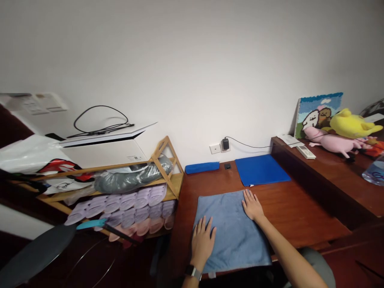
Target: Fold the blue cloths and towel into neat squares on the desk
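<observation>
A grey-blue cloth [231, 236] lies spread out on the brown wooden desk [300, 212], its near edge reaching the desk's front edge. My left hand [204, 240], with a watch on the wrist, rests flat on the cloth's left side, fingers apart. Near the far right corner of the cloth, my right hand [252, 204] lies flat with fingers stretched out. Behind it is a flat, bright blue cloth [262, 170]. A narrow folded blue cloth [202, 167] lies at the desk's back left.
Left of the desk stands a wooden rack [177, 186] with pale purple slippers [132, 200] and a white box [105, 152]. A black charger [225, 143] is plugged into the wall. Plush toys [333, 140] and a remote [306, 152] sit on the raised right ledge.
</observation>
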Demonstrator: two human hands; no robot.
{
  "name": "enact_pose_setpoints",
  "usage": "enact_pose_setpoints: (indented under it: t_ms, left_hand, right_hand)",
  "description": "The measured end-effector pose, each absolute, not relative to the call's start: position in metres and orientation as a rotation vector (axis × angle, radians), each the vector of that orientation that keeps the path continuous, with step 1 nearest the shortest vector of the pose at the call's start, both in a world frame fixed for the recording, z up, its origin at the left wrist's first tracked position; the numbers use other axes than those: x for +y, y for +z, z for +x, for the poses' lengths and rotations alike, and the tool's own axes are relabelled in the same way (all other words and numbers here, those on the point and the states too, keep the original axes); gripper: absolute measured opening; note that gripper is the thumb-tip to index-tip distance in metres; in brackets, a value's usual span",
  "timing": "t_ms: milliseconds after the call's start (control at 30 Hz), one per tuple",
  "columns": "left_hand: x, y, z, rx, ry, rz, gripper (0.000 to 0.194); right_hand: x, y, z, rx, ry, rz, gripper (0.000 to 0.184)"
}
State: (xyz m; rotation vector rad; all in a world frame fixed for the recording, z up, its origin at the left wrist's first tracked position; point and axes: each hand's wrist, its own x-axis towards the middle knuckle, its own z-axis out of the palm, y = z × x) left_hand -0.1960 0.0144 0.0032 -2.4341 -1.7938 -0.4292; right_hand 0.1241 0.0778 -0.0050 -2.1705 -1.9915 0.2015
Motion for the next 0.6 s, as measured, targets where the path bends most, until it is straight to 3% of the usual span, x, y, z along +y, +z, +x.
enact_pose_setpoints:
  t_ms: [167, 333, 600]
  left_hand:
    - [0.053, 0.03, -0.125, -1.466, -0.555, -2.654, 0.047]
    - [0.1, 0.021, -0.058, -1.281, -0.369, -2.885, 0.052]
    - [0.151, -0.003, -0.202, -1.736, -0.178, -2.555, 0.057]
  right_hand:
    - [0.082, -0.003, 0.125, -2.028, 0.183, -2.133, 0.067]
    - [0.083, -0.008, 0.126, -2.032, 0.193, -2.114, 0.067]
    - [0.086, -0.019, 0.129, -2.022, 0.173, -2.096, 0.068]
